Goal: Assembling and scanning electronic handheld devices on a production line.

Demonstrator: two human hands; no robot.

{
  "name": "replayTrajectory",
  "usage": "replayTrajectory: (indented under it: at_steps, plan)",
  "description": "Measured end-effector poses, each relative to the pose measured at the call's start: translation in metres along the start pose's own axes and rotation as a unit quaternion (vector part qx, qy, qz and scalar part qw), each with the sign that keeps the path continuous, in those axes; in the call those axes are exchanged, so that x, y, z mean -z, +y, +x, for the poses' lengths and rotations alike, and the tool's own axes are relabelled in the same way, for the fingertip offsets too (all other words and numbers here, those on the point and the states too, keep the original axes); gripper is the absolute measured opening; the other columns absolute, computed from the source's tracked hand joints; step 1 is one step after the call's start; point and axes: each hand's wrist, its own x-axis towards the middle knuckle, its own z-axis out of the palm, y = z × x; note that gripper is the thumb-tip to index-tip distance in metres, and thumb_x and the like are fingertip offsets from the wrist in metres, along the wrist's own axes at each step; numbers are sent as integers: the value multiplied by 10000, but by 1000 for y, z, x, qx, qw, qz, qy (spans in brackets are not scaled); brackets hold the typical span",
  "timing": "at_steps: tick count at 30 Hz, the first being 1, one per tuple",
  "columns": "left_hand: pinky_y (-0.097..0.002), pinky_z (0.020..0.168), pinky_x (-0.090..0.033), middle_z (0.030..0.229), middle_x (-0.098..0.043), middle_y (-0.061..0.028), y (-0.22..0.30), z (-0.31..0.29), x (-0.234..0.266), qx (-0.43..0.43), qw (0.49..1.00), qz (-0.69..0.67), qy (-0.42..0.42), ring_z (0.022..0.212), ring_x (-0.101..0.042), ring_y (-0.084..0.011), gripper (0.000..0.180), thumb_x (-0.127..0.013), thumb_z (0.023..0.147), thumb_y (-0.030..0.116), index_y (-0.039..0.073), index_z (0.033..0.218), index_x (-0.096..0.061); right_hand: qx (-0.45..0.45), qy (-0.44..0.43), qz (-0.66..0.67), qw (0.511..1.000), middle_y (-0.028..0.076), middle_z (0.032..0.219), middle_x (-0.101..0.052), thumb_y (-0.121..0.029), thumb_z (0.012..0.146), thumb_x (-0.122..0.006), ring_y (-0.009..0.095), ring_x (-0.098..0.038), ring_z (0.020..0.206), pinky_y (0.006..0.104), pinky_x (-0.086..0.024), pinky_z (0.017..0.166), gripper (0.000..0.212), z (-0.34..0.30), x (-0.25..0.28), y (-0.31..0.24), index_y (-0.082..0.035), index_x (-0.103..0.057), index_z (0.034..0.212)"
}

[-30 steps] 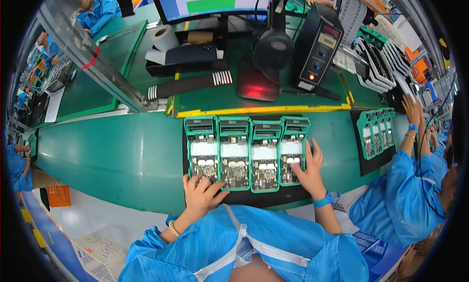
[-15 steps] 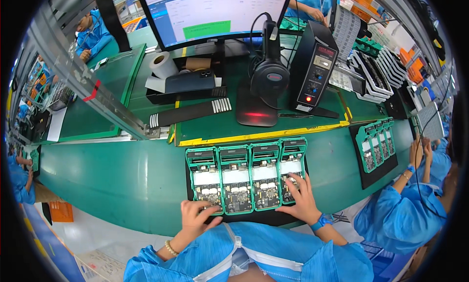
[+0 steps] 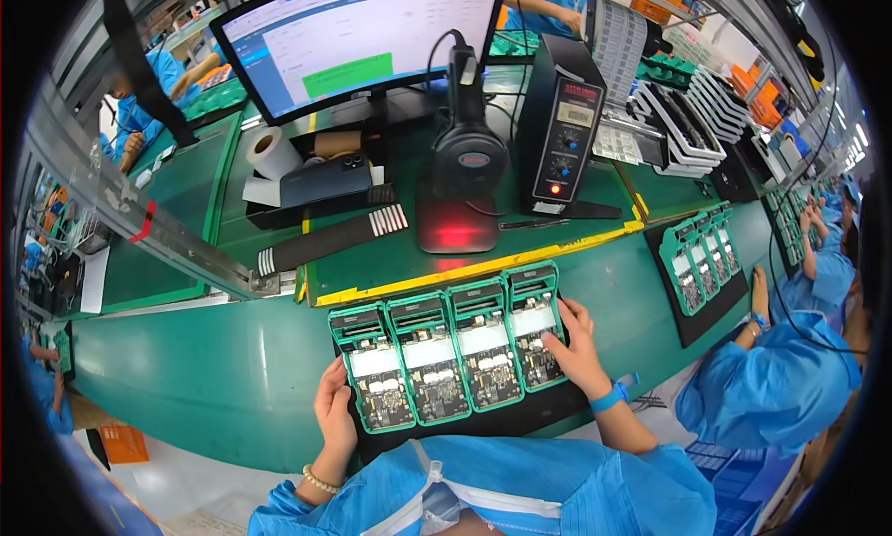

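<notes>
A green tray (image 3: 444, 304) in front of me has several side-by-side bays, each with a dark circuit board (image 3: 437, 389) and a white strip across it. My left hand (image 3: 334, 411) grips the tray's left side, thumb along the edge and fingers partly hidden. On the opposite end, my right hand (image 3: 578, 350) holds the right side, its thumb over the rightmost board and fingers round the outer edge. Under the tray lies a black mat (image 3: 530, 419), showing along the near side. Whether the tray touches the mat, I cannot tell.
Behind the yellow-taped edge (image 3: 483, 262) stand a scanner on its stand (image 3: 469, 160), a black control box (image 3: 562, 127), a monitor (image 3: 362, 34) and a black bin (image 3: 325, 197). Another loaded green tray (image 3: 697, 257) sits to the right, near a co-worker's blue sleeve (image 3: 771, 378).
My hands have gone from hovering over the boards to holding the tray's two ends. The tray is tilted in view, and the whole view has shifted and turned.
</notes>
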Motion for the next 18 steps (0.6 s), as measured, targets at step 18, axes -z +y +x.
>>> replayTrajectory:
  at_steps: [18]
  plan:
    - [-207, 600, -362, 743, -452, 6, 110, 48, 5, 82, 961, 184, -189, 705, -429, -85, 308, -663, 581, -55, 67, 721, -418, -122, 305, 323, 887, 45, 689, -571, -316, 721, -641, 102, -480, 585, 226, -377, 518, 362, 205, 100, 28, 32, -604, 812]
